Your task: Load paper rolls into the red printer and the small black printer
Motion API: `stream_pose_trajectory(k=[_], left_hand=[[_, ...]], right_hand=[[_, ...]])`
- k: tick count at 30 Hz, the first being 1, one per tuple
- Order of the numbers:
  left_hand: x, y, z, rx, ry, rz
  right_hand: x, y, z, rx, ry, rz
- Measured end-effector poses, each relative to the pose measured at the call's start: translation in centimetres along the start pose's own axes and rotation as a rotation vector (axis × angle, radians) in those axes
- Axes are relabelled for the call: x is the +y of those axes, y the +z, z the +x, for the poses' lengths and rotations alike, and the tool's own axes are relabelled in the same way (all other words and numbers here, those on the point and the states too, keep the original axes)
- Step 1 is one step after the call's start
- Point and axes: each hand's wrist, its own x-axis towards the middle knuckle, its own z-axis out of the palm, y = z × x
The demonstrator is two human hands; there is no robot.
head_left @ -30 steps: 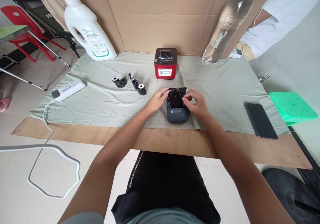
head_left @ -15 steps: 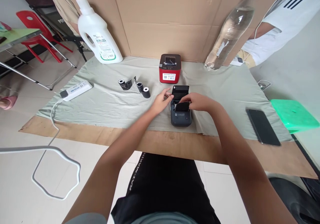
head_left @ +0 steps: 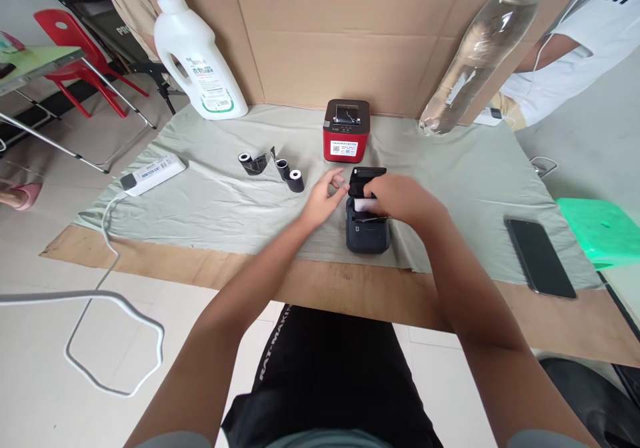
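Note:
A small dark label printer (head_left: 367,236) stands near the table's front edge with its lid (head_left: 369,173) raised. My right hand (head_left: 400,198) reaches over the printer from the right, fingers bent down around a white paper roll (head_left: 364,205) at its opening; the fingers partly hide the roll. My left hand (head_left: 324,198) is just left of the raised lid, fingers apart and holding nothing; its fingertips are close to the lid. Behind the printer sits a red and black box-shaped device (head_left: 347,145). Small black rolls (head_left: 295,181) lie to the left.
A white detergent bottle (head_left: 200,68) and a large water bottle (head_left: 475,55) stand against a cardboard panel (head_left: 340,55). At left is a power strip (head_left: 157,173) with its cable; a phone (head_left: 540,256) lies at right. A person in a white shirt (head_left: 590,61) is beyond the panel.
The black strip that stood up from the printer is now lowered, and the white roll shows under my right fingers. My right hand has moved over the opening. The view has shifted slightly.

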Motion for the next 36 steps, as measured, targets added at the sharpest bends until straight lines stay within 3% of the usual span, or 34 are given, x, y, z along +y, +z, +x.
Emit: stream_pose_trajectory(k=[3, 7, 9, 13, 20, 24, 28, 33, 36], left_hand=[[1.2, -0.6, -0.2, 0.065, 0.103, -0.070], [2.9, -0.8, -0.9, -0.066, 0.137, -0.217], [3.3, -0.8, -1.2, -0.050, 0.125, -0.224], [3.5, -0.9, -1.3, 0.042, 0.133, -0.184], [2.9, -1.1, -0.6, 0.079, 0.056, -0.247], [2.6, -1.1, -0.5, 0.076, 0.093, -0.315], [2.8, -1.3, -0.4, 0.076, 0.060, -0.319], [3.4, -1.5, -0.4, 0.109, 0.092, -0.346], [3.3, -1.4, -0.4, 0.079, 0.046, -0.369]], right_hand=[[1.1, -0.8, -0.7, 0.156, -0.086, 0.129], [0.9, -1.0, -0.7, 0.331, -0.185, 0.294], [0.7, -0.7, -0.3, 0.371, -0.232, 0.407], [0.7, 0.1, 1.1, 0.378, -0.209, 0.727], [0.8, 1.4, 2.8, 0.385, -0.196, 1.086], [0.6, 1.5, 3.0, 0.375, -0.131, 1.145], [0.3, 1.6, 2.9, 0.434, -0.223, 1.114], [-0.4, 1.8, 3.1, 0.377, -0.120, 1.164], [-0.6, 2.0, 3.3, 0.373, -0.144, 1.175]])
